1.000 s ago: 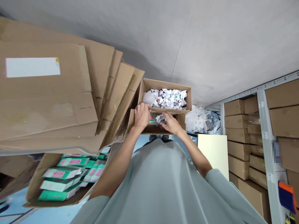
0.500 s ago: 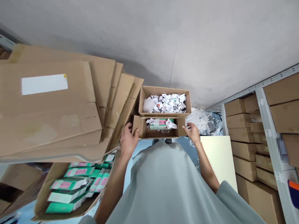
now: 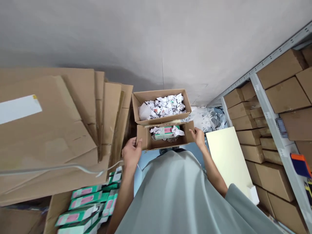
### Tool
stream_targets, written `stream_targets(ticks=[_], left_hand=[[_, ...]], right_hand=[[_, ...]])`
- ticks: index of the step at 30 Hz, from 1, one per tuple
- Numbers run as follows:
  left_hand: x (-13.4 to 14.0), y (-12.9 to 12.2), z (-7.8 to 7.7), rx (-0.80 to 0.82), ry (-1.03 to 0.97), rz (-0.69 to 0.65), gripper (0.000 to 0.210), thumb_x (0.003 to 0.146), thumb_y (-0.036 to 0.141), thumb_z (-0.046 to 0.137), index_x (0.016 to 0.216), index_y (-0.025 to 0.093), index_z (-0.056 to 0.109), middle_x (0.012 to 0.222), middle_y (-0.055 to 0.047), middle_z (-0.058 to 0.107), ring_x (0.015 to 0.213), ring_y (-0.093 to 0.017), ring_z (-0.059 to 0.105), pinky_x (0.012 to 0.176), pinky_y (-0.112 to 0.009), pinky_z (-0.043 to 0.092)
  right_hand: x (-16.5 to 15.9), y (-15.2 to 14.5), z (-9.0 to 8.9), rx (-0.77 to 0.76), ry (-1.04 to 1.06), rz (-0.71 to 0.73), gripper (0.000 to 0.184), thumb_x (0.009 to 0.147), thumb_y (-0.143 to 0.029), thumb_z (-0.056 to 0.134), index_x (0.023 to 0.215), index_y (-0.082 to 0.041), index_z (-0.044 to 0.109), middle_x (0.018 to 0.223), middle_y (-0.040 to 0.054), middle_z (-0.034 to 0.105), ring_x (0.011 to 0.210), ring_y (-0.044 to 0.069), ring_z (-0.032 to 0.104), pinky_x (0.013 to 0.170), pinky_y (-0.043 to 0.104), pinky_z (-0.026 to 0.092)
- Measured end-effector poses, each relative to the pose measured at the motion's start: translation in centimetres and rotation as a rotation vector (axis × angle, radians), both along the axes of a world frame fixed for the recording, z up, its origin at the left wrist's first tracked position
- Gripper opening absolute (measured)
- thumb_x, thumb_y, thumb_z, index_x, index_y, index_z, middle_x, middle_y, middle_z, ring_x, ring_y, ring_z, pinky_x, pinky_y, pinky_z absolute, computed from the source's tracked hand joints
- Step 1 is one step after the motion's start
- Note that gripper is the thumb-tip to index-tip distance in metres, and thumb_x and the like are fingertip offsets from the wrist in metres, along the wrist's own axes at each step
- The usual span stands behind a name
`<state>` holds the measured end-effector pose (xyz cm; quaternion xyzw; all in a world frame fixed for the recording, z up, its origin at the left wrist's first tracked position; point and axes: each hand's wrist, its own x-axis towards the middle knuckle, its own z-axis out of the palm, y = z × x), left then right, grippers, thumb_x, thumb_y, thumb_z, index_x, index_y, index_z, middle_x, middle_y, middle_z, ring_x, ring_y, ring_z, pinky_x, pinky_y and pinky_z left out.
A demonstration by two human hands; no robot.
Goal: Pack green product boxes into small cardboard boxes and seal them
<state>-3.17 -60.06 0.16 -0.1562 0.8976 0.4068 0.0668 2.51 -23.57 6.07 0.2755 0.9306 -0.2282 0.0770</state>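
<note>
Small carton (image 3: 158, 145) lies directly before me, just on the near side of a larger box (image 3: 168, 119) filled with white scraps, its left flap (image 3: 142, 137) and right flap (image 3: 189, 132) spread outward. I have my left hand (image 3: 132, 152) at the outer edge of the left flap and my right hand (image 3: 198, 136) at the outer edge of the right one. Each grip appears to pinch its flap between thumb and fingers, though the fingers behind the cardboard are hidden from me.

A second ago, the earlier view shows my right hand at the paper within the small carton and my left over its far-left corner; now both are out, one to each side. Inside, a green-and-pink box (image 3: 161, 136) rests in plain sight, with crumpled paper (image 3: 178, 131) at either end. In my judgement, attention has passed from the contents to the carton itself, which I now control from both sides at once.

Left of the small carton leans flattened cardboard (image 3: 113, 112); nearer me, below and left of it, sit more green-and-pink packs (image 3: 84, 199). To its right lies a pale board (image 3: 227, 157), beside shelved boxes (image 3: 251, 136).
</note>
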Motion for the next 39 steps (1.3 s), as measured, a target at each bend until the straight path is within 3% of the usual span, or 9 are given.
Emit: stream_targets(ticks=[7,12,16,23,31,35,39], left_hand=[[0.9,6.0,0.5,0.177,-0.086,-0.302,0.046,0.089,0.061,0.064,0.111,0.023,0.074,0.108,-0.012,0.084,0.100,-0.031,0.080,0.095,-0.044,0.063],[1.5,13.9,-0.7,0.296,-0.182,-0.619,0.040,0.090,0.059,0.066,0.109,0.024,0.073,0.102,-0.008,0.083,0.097,-0.029,0.079,0.090,-0.040,0.064],[4.1,21.1,-0.4,0.326,-0.215,-0.820,0.039,0.088,0.056,0.068,0.110,0.024,0.073,0.099,-0.007,0.083,0.095,-0.027,0.079,0.089,-0.038,0.064],[10.8,33.0,1.0,0.254,-0.196,-1.018,0.043,0.083,0.056,0.069,0.109,0.022,0.073,0.096,-0.008,0.082,0.087,-0.027,0.077,0.087,-0.040,0.063],[18.9,48.0,-0.6,0.194,-0.193,-1.239,0.037,0.078,0.051,0.070,0.101,0.022,0.071,0.084,-0.003,0.076,0.080,-0.024,0.072,0.082,-0.036,0.059],[22.0,53.1,-1.0,0.159,-0.122,-1.284,0.039,0.079,0.052,0.068,0.102,0.020,0.071,0.085,-0.003,0.073,0.081,-0.023,0.069,0.085,-0.035,0.057],[23.1,55.8,-1.0,0.110,-0.054,-1.292,0.041,0.082,0.054,0.065,0.105,0.020,0.071,0.089,-0.004,0.075,0.082,-0.023,0.069,0.085,-0.037,0.058]], right_hand=[[12.8,2.1,1.9,-0.006,0.066,-0.419,0.049,0.099,-0.053,0.064,0.067,-0.028,0.036,0.059,-0.0040,0.050,0.060,0.016,0.037,0.061,0.030,0.031],[23.0,2.5,3.5,0.004,0.113,-0.740,0.048,0.096,-0.057,0.061,0.066,-0.028,0.037,0.060,-0.0041,0.048,0.062,0.017,0.039,0.060,0.030,0.030],[30.0,3.3,3.7,0.034,0.144,-0.934,0.052,0.096,-0.062,0.062,0.065,-0.028,0.038,0.058,-0.0049,0.045,0.061,0.016,0.039,0.059,0.030,0.031],[39.8,6.3,1.3,0.027,0.240,-1.192,0.053,0.097,-0.065,0.060,0.066,-0.029,0.037,0.059,-0.0064,0.039,0.061,0.017,0.036,0.060,0.030,0.033],[49.5,12.1,-2.7,0.015,0.391,-1.425,0.051,0.097,-0.059,0.060,0.068,-0.030,0.031,0.061,-0.0076,0.034,0.062,0.016,0.035,0.061,0.029,0.033],[52.4,15.0,-4.2,-0.005,0.439,-1.466,0.057,0.098,-0.071,0.056,0.069,-0.030,0.031,0.060,-0.0081,0.035,0.061,0.015,0.035,0.059,0.027,0.031],[53.7,17.0,-5.1,-0.030,0.470,-1.440,0.059,0.100,-0.075,0.053,0.068,-0.030,0.031,0.059,-0.0079,0.035,0.060,0.015,0.035,0.058,0.027,0.031]])
